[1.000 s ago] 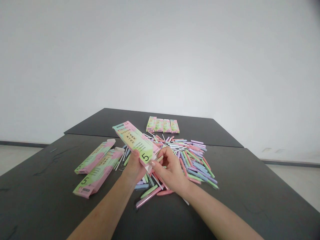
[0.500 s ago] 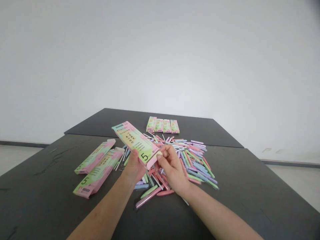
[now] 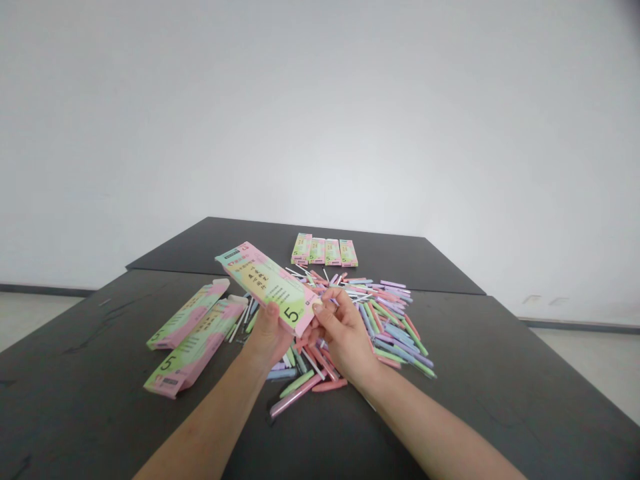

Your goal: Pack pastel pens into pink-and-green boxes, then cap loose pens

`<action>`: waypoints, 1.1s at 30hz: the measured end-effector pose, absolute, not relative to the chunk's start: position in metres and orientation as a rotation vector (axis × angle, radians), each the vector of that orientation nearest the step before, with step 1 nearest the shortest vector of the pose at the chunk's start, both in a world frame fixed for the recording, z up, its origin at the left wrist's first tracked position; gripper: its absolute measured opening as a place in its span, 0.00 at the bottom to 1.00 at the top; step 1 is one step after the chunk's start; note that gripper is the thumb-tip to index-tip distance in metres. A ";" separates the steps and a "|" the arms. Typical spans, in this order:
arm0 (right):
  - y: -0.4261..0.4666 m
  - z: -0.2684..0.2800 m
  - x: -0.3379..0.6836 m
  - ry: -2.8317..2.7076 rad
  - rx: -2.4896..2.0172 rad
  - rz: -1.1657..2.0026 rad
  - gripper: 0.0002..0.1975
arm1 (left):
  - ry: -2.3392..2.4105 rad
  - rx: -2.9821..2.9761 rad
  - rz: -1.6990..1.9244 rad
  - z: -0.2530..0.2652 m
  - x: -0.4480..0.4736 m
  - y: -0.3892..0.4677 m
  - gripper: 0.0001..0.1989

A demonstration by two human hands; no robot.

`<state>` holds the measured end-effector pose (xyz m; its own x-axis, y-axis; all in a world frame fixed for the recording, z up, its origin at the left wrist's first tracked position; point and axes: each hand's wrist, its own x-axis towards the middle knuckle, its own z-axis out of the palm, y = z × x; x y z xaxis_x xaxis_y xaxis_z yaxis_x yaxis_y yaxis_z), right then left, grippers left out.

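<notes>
A pink and green pen box (image 3: pixel 265 283) marked with a 5 is held tilted above the table. My left hand (image 3: pixel 270 333) grips its near part from below, thumb on the front edge. At the box's near right end, my right hand (image 3: pixel 343 330) pinches the end with thumb and fingers; the fingertips are partly hidden. Beneath and behind both hands spreads a loose pile of pastel pens (image 3: pixel 395 333) in pink, green, blue and purple, with thin white sticks (image 3: pixel 303 270) among them.
Two similar boxes, one farther (image 3: pixel 187 313) and one nearer (image 3: pixel 197 347), lie on the left with end flaps sticking out. Several boxes (image 3: pixel 325 250) stand in a row at the back. The dark table (image 3: pixel 480 373) has a seam across it; a pale wall (image 3: pixel 320 120) rises behind.
The held box has shifted slightly left and turned a little flatter. The end flap that stuck out by my right thumb now lies against the box end.
</notes>
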<state>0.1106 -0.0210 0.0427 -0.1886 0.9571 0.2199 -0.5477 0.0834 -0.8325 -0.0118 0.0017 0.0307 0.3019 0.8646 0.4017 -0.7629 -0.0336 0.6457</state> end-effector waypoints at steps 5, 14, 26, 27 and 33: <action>-0.023 0.039 0.108 -1.010 -0.490 1.516 0.21 | 0.162 0.927 1.328 0.034 -0.012 0.000 0.31; -0.026 0.043 0.104 -0.923 -0.494 1.541 0.22 | 0.197 0.963 1.313 0.028 -0.011 0.000 0.27; -0.020 0.042 0.114 -1.097 -0.381 1.617 0.22 | 0.143 0.919 1.278 0.028 -0.014 0.002 0.26; -0.018 0.039 0.114 -1.118 -0.379 1.610 0.22 | 0.148 0.912 1.269 0.028 -0.014 0.002 0.26; -0.010 0.023 0.110 -1.160 -0.330 1.586 0.22 | 0.217 0.882 1.295 0.023 -0.011 0.000 0.26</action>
